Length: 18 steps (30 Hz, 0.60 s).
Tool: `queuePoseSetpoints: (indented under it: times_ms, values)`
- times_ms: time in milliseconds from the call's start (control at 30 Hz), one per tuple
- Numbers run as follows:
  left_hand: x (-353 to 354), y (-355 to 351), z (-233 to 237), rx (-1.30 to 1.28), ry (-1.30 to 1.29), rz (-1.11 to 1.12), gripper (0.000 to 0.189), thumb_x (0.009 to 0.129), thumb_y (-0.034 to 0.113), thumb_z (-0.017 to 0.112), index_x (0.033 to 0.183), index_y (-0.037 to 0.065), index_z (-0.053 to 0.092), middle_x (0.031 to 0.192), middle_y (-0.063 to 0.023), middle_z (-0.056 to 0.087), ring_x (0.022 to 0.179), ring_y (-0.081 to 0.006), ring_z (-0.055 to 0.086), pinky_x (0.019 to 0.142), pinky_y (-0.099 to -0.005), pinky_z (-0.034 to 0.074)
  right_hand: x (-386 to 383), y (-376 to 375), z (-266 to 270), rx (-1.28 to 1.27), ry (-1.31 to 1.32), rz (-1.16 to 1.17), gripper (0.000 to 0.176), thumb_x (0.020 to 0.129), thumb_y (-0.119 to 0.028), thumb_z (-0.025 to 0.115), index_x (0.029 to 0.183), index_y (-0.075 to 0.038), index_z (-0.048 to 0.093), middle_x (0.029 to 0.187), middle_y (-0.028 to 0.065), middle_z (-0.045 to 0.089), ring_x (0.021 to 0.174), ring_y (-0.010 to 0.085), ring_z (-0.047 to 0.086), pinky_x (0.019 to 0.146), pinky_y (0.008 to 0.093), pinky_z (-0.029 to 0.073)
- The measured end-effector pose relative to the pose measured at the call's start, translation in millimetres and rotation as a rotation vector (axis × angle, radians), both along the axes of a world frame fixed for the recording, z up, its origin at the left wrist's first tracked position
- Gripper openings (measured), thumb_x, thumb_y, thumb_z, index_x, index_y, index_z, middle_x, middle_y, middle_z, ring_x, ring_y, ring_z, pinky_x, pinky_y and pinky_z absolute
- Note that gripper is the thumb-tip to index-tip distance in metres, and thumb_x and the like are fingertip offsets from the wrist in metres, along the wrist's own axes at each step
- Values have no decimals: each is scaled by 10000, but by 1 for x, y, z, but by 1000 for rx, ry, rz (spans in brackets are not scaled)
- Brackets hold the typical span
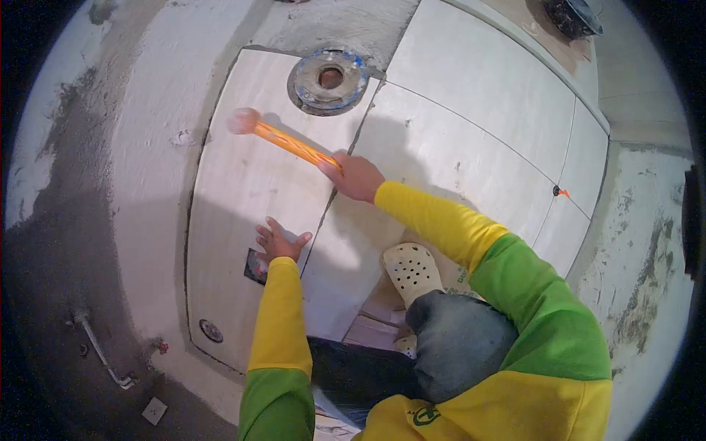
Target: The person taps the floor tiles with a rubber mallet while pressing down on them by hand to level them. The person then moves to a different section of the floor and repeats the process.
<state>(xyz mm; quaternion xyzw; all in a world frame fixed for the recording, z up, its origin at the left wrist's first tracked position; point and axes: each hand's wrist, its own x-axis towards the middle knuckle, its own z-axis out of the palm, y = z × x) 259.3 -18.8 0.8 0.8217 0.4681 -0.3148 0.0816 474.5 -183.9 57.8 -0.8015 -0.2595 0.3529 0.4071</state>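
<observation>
My right hand (357, 178) is wrapped round the orange handle of a mallet (290, 141). The mallet's pale head, smeared by motion, is over the upper left part of a large light floor tile (243, 176). Lower on this tile, my left hand (278, 241) lies with its fingers spread. Right beside that wrist is a dark square opening (254, 268) in the tile, partly hidden by the hand and sleeve. A round pipe flange (303, 87) with blue and grey smears fills a cut-out at the tile's far edge.
More light tiles (471, 140) cover the floor to the right, with an orange-and-black tile leveller (560, 192) at a joint. A round drain (211, 330) sits near the left corner. My clog (412, 272) stands close by. A black bucket (573, 18) is at the upper right.
</observation>
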Motion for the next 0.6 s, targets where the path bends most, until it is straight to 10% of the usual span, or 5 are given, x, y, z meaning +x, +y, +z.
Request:
queuePoseSetpoints:
  times_ms: [600]
  values:
    - [4, -1, 10, -7, 15, 4, 1228, 671, 685, 735, 1560, 154, 74, 1615, -195, 83, 1471, -384, 177, 1137, -636, 206, -57, -117, -10, -113, -64, -23, 572, 987, -543, 407, 926, -6, 593, 786, 252, 642, 769, 458, 624, 716, 527, 487]
